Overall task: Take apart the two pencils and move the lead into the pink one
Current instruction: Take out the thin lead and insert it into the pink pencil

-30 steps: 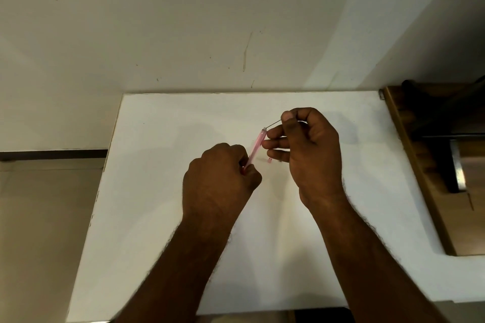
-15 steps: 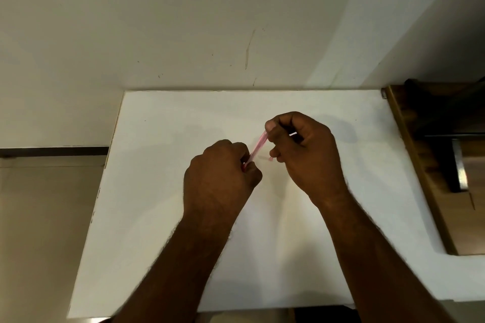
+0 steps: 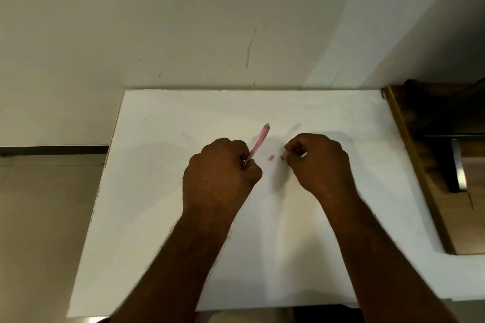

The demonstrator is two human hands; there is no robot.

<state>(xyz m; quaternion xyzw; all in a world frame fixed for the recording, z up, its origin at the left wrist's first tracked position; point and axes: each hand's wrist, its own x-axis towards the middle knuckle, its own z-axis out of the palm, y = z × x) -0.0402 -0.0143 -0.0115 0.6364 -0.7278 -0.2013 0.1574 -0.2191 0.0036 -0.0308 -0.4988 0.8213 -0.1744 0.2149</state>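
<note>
Nearest the camera, I list two bare forearms crossing the front edge of a white table (image 3: 157, 244). Next, left hand (image 3: 220, 173): curled into a fist, thumb and fingers pinched on the lower end of the pink pencil (image 3: 258, 144). That pencil is a translucent pink barrel, tilted up and away to the right, its far end free above the tabletop. Right hand (image 3: 319, 162): fingers curled inward, tips pressed together near a small grey piece (image 3: 282, 157) at their left edge; I cannot tell whether they actually grip it, nor what it is. Between the hands, a small pink piece (image 3: 271, 157) lies on the table, apart from both. Right of the table, a wooden unit (image 3: 409, 155) with dark fittings. Farthest back, a cream wall (image 3: 183, 34) bearing thin scratches.
</note>
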